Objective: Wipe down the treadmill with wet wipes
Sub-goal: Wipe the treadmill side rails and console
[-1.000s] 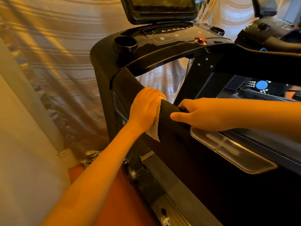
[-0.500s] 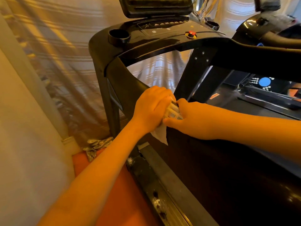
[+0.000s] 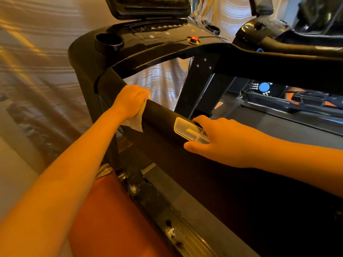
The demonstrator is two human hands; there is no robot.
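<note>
A black treadmill fills the view, its left handrail (image 3: 161, 113) running from the console (image 3: 159, 45) down toward me. My left hand (image 3: 130, 102) wraps round the upper handrail and holds a white wet wipe (image 3: 136, 123) against it; a corner of the wipe hangs below the hand. My right hand (image 3: 217, 140) grips the handrail lower down, fingers curled over the far side and thumb along the near side, covering part of a silver sensor plate (image 3: 187, 129).
The console carries a cup holder (image 3: 109, 41), a red stop button (image 3: 193, 38) and a tilted screen (image 3: 148, 6). A second treadmill (image 3: 289, 43) stands at the right. Striped curtains hang behind. Orange floor (image 3: 111, 219) and the treadmill's side rail (image 3: 185, 230) lie below.
My left hand has slid the wipe up the handrail toward the console. My right hand moved down the rail, away from the left, uncovering the silver plate's upper part.
</note>
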